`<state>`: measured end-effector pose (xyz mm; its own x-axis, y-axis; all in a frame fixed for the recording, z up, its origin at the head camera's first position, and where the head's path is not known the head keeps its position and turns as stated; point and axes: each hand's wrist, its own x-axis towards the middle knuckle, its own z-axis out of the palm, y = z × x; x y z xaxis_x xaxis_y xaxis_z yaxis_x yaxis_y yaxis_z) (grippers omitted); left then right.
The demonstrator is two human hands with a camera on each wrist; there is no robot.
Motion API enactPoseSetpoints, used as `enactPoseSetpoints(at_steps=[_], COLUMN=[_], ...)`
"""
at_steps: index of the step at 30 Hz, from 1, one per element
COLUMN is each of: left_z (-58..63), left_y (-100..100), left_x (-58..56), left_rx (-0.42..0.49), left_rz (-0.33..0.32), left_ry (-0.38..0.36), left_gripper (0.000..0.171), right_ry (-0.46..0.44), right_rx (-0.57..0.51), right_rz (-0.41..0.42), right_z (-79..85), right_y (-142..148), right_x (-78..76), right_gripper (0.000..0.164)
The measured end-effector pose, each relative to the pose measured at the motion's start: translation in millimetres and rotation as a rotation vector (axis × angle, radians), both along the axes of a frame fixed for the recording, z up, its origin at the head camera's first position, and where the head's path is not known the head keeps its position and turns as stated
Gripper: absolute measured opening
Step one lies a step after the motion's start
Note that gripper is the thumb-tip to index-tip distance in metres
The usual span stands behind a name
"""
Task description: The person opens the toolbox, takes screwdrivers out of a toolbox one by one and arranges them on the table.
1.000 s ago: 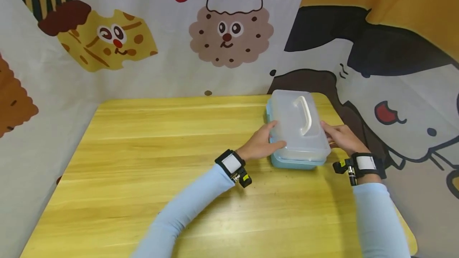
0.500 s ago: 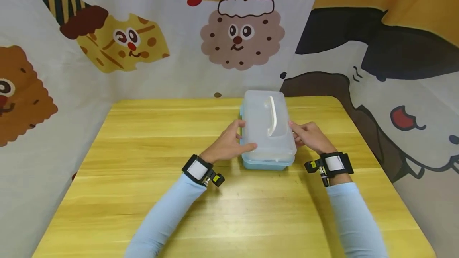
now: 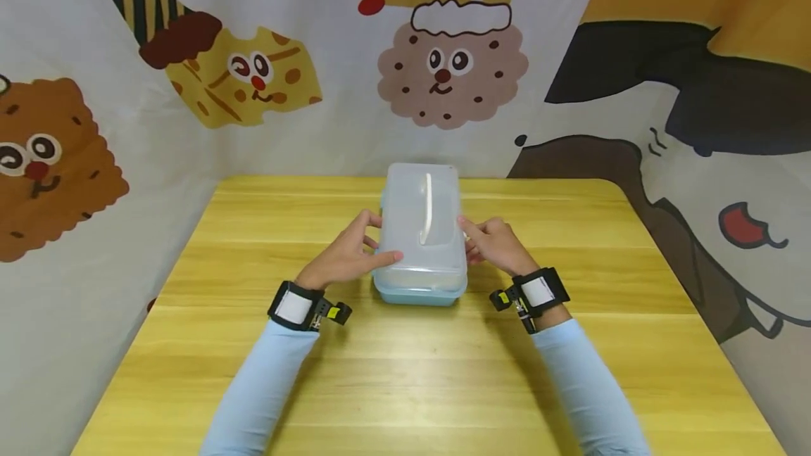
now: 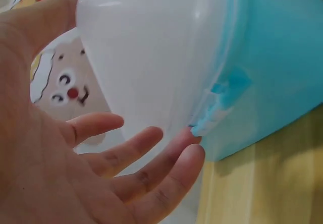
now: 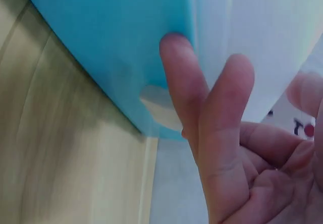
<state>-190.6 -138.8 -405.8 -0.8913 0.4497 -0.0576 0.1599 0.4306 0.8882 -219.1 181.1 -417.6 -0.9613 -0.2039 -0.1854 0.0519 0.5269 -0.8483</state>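
Note:
A storage box [image 3: 421,280] with a light blue base, a frosted lid and a white handle [image 3: 427,210] sits in the back middle of the table. My left hand [image 3: 345,253] is at its left side, thumb on the lid's near-left edge, other fingers loosely spread. In the left wrist view, fingertips reach a pale blue latch [image 4: 222,103] on the side wall. On the other side, my right hand [image 3: 497,245] has its thumb at the lid's edge. Two extended fingers [image 5: 184,67] lie against the wall, partly covering a whitish latch [image 5: 160,105]. The box's contents are hidden.
A yellow wood-grain table [image 3: 405,378] spreads under the box and both arms. Right behind its far edge hangs a white cloth [image 3: 348,139] with cartoon prints, which also runs along both sides. Each wrist wears a strapped-on camera.
The box has slid left across the table, from the right side to the middle, with both hands staying at its sides. The head view has turned slightly left.

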Motion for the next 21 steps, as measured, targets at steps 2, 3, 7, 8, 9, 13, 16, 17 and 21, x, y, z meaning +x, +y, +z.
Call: enactPoseSetpoints(at_steps=[2,3,7,8,9,13,16,17,21], left_z=[0.4,0.0,0.1,0.1,0.0,0.0,-0.8,-1.2,-2.7], left_y=[-10.4,-15.9,-36.6,-41.2,-45.6,-62.7,-74.0,-77.3,-86.7], left_x=[0.6,0.6,1.0,0.8,0.4,-0.9,-3.4,-4.4,-8.3], left_rx=[0.004,0.007,0.01,0.01,0.008,-0.011,-0.016,-0.014,-0.019], left_rz=[0.016,0.024,0.055,0.058,0.064,0.099,0.126,0.132,0.15], left_ry=[-0.004,-0.009,-0.019,-0.022,-0.023,-0.038,-0.044,-0.046,-0.056], left_gripper=[0.07,0.069,0.069,0.069,0.069,0.07,0.07,0.071,0.073], right_ry=[0.0,0.0,-0.002,0.0,0.001,-0.009,-0.015,-0.014,0.005], right_rx=[-0.01,-0.013,-0.032,-0.032,-0.03,-0.032,-0.029,-0.024,-0.006], right_rz=[0.003,0.004,0.011,0.01,0.01,0.001,-0.001,-0.004,-0.012], right_z=[1.0,1.4,2.2,2.2,1.9,-0.2,-1.2,-1.2,-0.8], right_y=[-13.3,-19.6,-43.1,-48.1,-53.1,-72.6,-85.7,-89.4,-100.5], right_x=[-1.7,-2.7,-6.9,-7.9,-8.8,-11.7,-13.4,-13.9,-16.4], right_gripper=[0.072,0.072,0.07,0.07,0.07,0.069,0.068,0.068,0.068])
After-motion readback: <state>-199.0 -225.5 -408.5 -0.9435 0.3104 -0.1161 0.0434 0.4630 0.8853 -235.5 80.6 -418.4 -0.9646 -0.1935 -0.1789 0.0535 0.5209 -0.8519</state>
